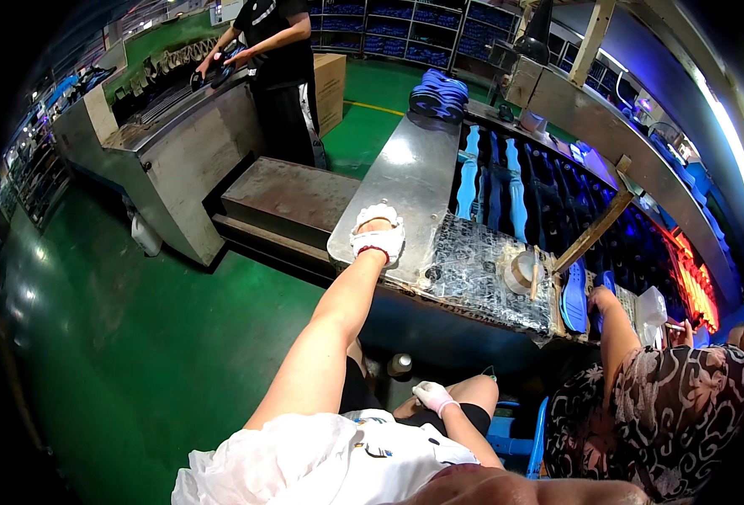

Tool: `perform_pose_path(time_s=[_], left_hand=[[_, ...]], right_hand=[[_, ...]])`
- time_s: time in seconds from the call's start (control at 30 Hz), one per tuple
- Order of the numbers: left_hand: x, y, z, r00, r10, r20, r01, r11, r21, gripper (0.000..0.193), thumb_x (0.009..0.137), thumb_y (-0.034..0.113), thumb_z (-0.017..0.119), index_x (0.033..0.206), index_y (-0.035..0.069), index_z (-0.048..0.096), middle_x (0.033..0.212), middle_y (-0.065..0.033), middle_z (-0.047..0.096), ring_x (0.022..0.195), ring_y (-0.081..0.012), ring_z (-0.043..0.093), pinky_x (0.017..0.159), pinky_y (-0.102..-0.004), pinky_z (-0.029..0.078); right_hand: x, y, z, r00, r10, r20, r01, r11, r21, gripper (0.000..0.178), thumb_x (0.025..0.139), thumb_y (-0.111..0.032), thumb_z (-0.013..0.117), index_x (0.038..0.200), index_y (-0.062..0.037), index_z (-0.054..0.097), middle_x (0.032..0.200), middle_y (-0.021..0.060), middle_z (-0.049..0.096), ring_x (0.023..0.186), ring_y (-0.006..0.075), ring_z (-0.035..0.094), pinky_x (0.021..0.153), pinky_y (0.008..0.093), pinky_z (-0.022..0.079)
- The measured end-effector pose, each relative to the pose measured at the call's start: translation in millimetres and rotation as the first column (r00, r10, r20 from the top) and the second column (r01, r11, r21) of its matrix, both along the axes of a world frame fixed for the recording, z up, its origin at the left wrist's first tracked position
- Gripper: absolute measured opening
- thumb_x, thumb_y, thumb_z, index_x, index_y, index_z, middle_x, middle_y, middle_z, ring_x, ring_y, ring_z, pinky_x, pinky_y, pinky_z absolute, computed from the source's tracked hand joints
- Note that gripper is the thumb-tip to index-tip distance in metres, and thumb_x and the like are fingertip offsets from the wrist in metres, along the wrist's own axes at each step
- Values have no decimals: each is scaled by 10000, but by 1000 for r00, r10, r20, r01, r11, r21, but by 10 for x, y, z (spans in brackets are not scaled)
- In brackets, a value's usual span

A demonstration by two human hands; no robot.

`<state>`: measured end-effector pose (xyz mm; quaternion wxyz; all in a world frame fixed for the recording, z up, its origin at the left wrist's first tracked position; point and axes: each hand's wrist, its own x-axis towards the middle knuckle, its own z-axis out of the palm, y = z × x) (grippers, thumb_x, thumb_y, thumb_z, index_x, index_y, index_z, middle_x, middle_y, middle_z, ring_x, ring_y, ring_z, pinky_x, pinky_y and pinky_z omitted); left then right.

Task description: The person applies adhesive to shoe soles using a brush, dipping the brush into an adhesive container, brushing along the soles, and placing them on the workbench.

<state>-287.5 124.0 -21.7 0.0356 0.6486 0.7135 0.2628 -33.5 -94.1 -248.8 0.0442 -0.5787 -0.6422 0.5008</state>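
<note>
My left hand (pixel 378 237), in a white glove with bare skin showing in its middle, rests on the near end of a shiny metal table top (pixel 399 160). It looks spread against the metal, and I see nothing held in it. Down in my lap lies my right hand (pixel 433 396), also white-gloved, with its fingers curled in and no object visible in them. Right of my left hand, a worn surface wrapped in clear film (pixel 481 261) carries a roll of tape (pixel 521 271). Beyond it, blue shoe soles (pixel 516 189) lie in rows on a dark conveyor.
At my right a co-worker in a patterned top (pixel 658 404) reaches toward a blue sole (pixel 574 299). Another person (pixel 283 76) stands at a far bench (pixel 178 126). Stacked blue soles (pixel 437 94) sit at the table's far end. A bottle (pixel 399 364) stands below, near my legs.
</note>
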Motion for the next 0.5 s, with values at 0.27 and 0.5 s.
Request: perform_pose_path(time_s=[0.27,0.5], left_hand=[[-5,43,-17,1000,-10,-27,10,1000,-9,342,862,322,492,966,39,653,1035,-178,637,980,-356,595,879,-424,463],[13,22,-5,999,1,-37,-2,1000,-26,325,871,322,493,967,60,659,1045,-154,634,998,-326,588,890,-413,455]], right_hand=[[-3,1,22,1000,-28,-12,27,999,-31,319,860,-309,540,866,-10,652,712,72,653,625,157,606,610,291,482],[-3,-6,30,999,-39,-2,39,998,-44,319,852,-305,530,874,-10,652,734,71,663,646,162,619,632,294,494]])
